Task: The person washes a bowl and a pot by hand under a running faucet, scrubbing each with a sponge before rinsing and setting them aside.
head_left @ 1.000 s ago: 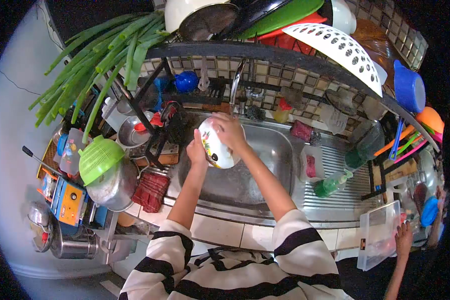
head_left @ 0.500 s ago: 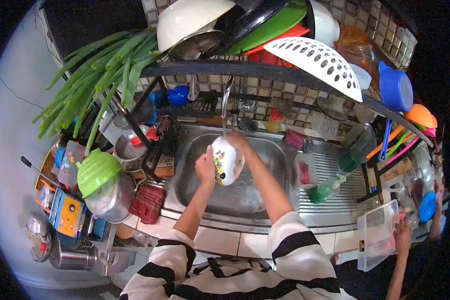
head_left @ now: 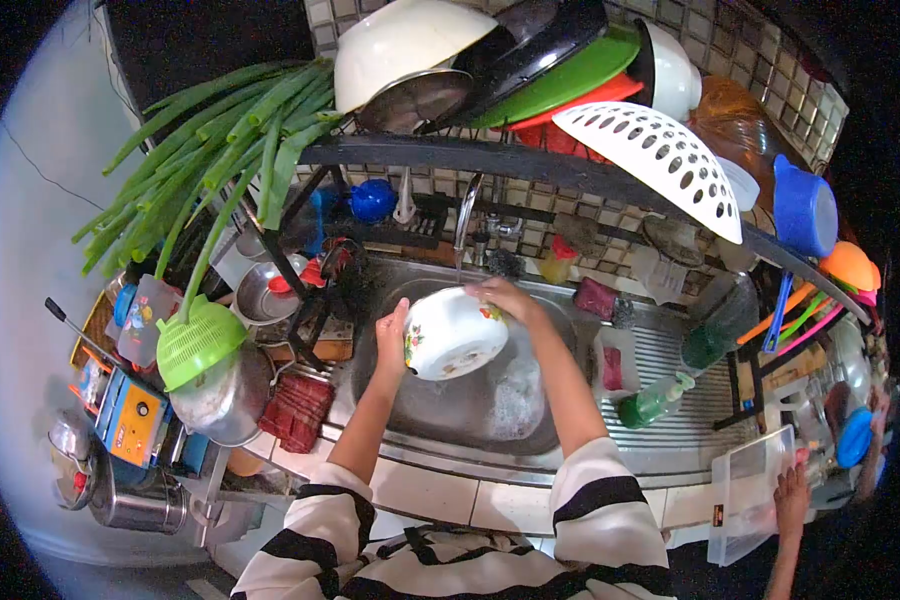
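Note:
A white bowl (head_left: 456,338) with flower prints is tilted over the sink, its outside turned toward me. My left hand (head_left: 393,334) is closed on its left edge. My right hand (head_left: 507,298) grips the upper right edge, its fingers partly hidden behind the bowl. Just above the bowl stands the tap (head_left: 465,215), with a thin stream below its spout. Soap suds (head_left: 517,402) lie on the floor of the metal sink (head_left: 425,410).
A black rack (head_left: 400,150) with bowls, a white colander (head_left: 655,160) and spring onions (head_left: 210,140) spans above. Right of the sink stands a green soap bottle (head_left: 656,400). Another person's hand (head_left: 792,492) touches a clear plastic box (head_left: 750,495) at lower right.
The bowl has turned from side-on to show its rounded outside. My hands have moved further apart, the right one now on the upper right edge. More suds show in the sink.

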A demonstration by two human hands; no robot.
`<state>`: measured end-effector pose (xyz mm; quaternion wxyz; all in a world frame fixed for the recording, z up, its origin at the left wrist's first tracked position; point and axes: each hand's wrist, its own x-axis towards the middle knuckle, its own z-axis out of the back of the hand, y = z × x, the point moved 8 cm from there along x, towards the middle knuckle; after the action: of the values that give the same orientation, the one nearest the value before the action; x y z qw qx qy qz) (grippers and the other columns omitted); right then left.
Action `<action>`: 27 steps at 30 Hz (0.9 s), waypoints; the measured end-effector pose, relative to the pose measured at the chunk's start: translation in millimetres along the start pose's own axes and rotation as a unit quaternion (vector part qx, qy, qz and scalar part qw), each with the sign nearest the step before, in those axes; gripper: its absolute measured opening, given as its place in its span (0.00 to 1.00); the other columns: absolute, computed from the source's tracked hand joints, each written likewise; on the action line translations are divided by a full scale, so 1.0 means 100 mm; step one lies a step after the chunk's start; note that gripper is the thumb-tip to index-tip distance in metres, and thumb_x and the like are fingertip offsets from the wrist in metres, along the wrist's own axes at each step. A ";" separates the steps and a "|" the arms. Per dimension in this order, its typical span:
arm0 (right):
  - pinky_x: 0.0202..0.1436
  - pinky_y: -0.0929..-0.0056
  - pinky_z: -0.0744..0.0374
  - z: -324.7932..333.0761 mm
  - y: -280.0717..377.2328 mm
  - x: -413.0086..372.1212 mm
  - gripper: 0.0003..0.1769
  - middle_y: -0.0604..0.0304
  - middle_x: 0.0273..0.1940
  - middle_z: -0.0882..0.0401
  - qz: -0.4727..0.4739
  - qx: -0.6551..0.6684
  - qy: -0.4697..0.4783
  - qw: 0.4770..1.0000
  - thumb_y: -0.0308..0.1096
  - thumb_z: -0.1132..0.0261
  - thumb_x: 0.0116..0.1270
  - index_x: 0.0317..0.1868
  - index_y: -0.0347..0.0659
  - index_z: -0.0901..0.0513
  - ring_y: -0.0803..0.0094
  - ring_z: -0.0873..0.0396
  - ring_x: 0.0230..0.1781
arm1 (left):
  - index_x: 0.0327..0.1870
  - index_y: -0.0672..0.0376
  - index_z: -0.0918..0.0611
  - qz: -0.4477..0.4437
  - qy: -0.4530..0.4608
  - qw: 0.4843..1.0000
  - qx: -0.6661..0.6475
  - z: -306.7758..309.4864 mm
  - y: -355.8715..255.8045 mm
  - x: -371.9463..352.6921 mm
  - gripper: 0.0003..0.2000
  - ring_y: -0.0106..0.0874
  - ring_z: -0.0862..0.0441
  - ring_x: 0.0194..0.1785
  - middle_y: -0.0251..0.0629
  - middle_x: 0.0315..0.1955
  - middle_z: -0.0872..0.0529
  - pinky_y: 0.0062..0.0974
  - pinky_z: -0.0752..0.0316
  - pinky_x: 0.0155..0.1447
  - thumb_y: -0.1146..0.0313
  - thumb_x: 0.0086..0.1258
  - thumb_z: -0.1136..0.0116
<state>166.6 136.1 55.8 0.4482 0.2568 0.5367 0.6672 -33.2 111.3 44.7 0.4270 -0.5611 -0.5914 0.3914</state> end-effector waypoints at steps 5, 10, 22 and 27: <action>0.46 0.73 0.25 -0.12 -0.65 -0.33 0.28 0.58 0.46 0.23 -0.055 0.371 -0.125 0.919 0.54 0.44 0.61 0.52 0.41 0.27 0.72 0.23 0.41 | 0.44 0.61 0.23 0.119 0.044 0.946 -0.298 -0.32 0.18 -0.01 0.21 0.29 0.20 0.35 0.39 0.37 0.19 0.26 0.24 0.41 0.50 0.65 0.52; 0.53 0.71 0.28 -0.20 -0.79 -0.50 0.34 0.57 0.51 0.26 0.038 0.534 -0.298 0.790 0.59 0.46 0.59 0.55 0.39 0.30 0.69 0.26 0.49 | 0.50 0.62 0.26 0.162 0.108 0.936 -0.293 -0.36 0.81 0.35 0.23 0.34 0.20 0.41 0.42 0.42 0.20 0.30 0.25 0.48 0.51 0.67 0.59; 0.26 0.80 0.28 -0.10 -0.49 -0.65 0.21 0.61 0.24 0.21 -0.038 0.145 -0.319 0.936 0.47 0.37 0.57 0.27 0.32 0.20 0.79 0.26 0.21 | 0.36 0.64 0.19 0.008 0.302 0.875 0.378 -0.93 0.26 0.50 0.21 0.23 0.23 0.34 0.33 0.31 0.18 0.20 0.29 0.41 0.51 0.63 0.48; 0.27 0.79 0.27 -0.08 -0.48 -0.65 0.22 0.61 0.26 0.21 -0.005 0.261 -0.264 0.928 0.49 0.39 0.58 0.29 0.34 0.20 0.78 0.25 0.22 | 0.43 0.62 0.20 0.211 0.224 0.946 0.103 -0.11 0.79 0.41 0.25 0.25 0.21 0.40 0.38 0.39 0.18 0.21 0.28 0.45 0.46 0.64 0.53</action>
<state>205.7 76.5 17.4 0.4941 0.5293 0.5551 0.4094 2.5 157.5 -23.5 0.5116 -0.6994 -0.3047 0.3953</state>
